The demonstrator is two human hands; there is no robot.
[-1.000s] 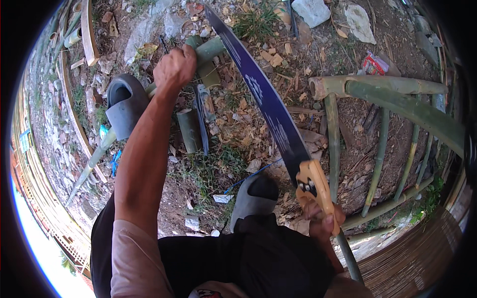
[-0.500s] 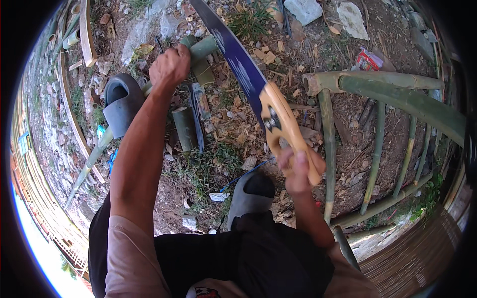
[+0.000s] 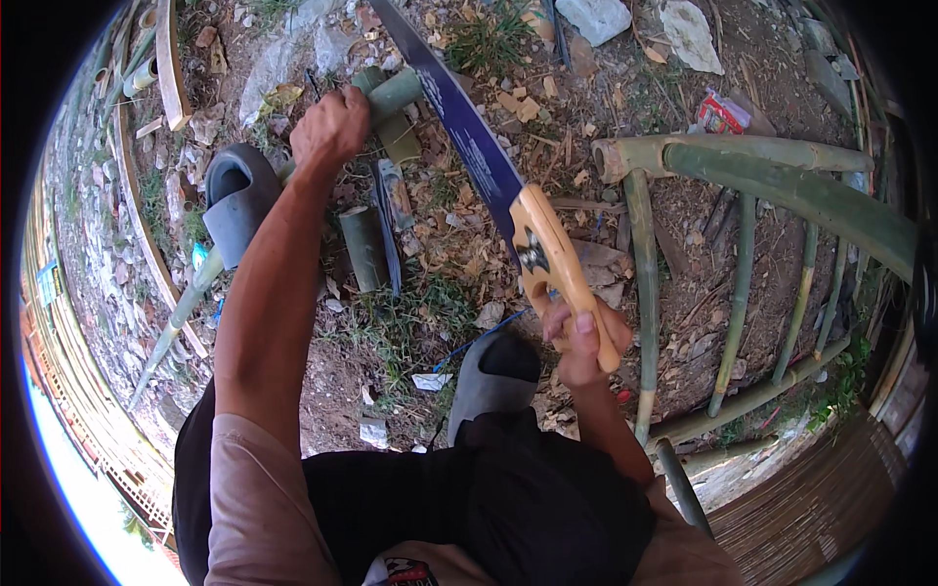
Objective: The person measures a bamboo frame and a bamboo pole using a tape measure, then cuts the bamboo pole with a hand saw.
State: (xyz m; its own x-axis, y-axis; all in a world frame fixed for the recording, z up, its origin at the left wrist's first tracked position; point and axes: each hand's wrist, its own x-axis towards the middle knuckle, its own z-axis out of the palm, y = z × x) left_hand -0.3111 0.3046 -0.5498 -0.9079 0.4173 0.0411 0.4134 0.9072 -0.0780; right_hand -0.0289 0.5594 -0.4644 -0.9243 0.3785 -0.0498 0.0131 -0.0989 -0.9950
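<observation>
My left hand (image 3: 330,127) is closed around a green bamboo pole (image 3: 393,92), which slants from the lower left up to the top middle. My right hand (image 3: 586,342) grips the pale wooden handle of a handsaw (image 3: 476,142). Its dark purple blade points up and to the left, passing by the pole's right end; whether the teeth touch the bamboo is not clear. Beneath that end, a short bamboo piece (image 3: 399,137) lies crosswise. Another cut bamboo piece (image 3: 364,250) lies on the ground nearer to me.
Grey slippers are on my feet, one at the left (image 3: 234,210) by the pole, one near the middle (image 3: 495,376). A bamboo frame (image 3: 752,156) with several rungs fills the right side. White rocks (image 3: 594,21), wood chips and grass cover the ground. Wooden strips (image 3: 174,78) lie at left.
The saw has slid back toward me a little, with my right hand moving down and slightly left. My left hand stays on the pole, almost unmoved.
</observation>
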